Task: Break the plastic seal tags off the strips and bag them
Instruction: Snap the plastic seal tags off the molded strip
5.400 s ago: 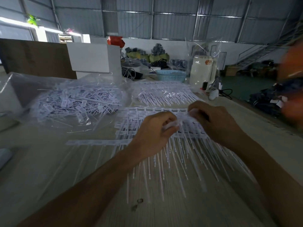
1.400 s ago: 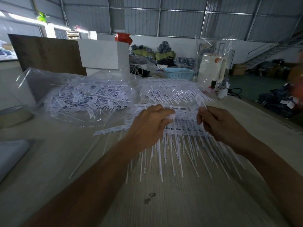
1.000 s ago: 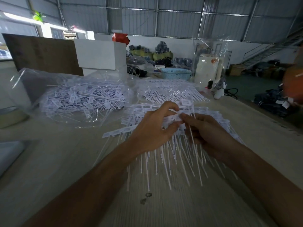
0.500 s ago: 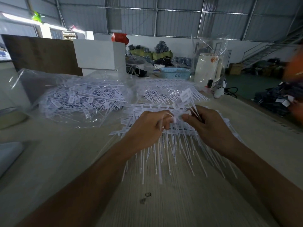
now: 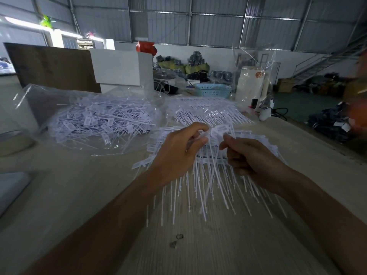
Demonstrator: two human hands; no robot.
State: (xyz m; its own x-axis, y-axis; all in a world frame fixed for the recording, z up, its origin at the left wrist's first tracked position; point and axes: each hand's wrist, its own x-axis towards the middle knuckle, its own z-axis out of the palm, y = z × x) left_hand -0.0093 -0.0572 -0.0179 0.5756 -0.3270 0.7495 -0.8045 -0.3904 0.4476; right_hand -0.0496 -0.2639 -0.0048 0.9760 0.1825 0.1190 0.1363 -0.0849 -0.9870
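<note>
Strips of white plastic seal tags [image 5: 214, 181] lie fanned out on the wooden table [image 5: 218, 245], tails pointing towards me. My left hand [image 5: 176, 153] pinches the head end of a strip at the pile's middle. My right hand [image 5: 250, 157] is closed on a small bunch of seal tags whose heads [image 5: 222, 129] stick up just above its fingers. The two hands sit close together, a small gap between them. At the left lies a clear plastic bag [image 5: 95, 122] filled with loose single tags.
A second clear bag with whole strips [image 5: 208, 114] lies behind the pile. Further back stand a white box [image 5: 119, 68], a brown board [image 5: 53, 66], a blue basket [image 5: 212, 90] and a white wrapped roll [image 5: 250, 84]. The table's right edge [image 5: 317, 139] runs diagonally.
The hands came together on the strip about a second ago, then pulled slightly apart. My right hand has dropped lower with the tags in it; the view has barely shifted.
</note>
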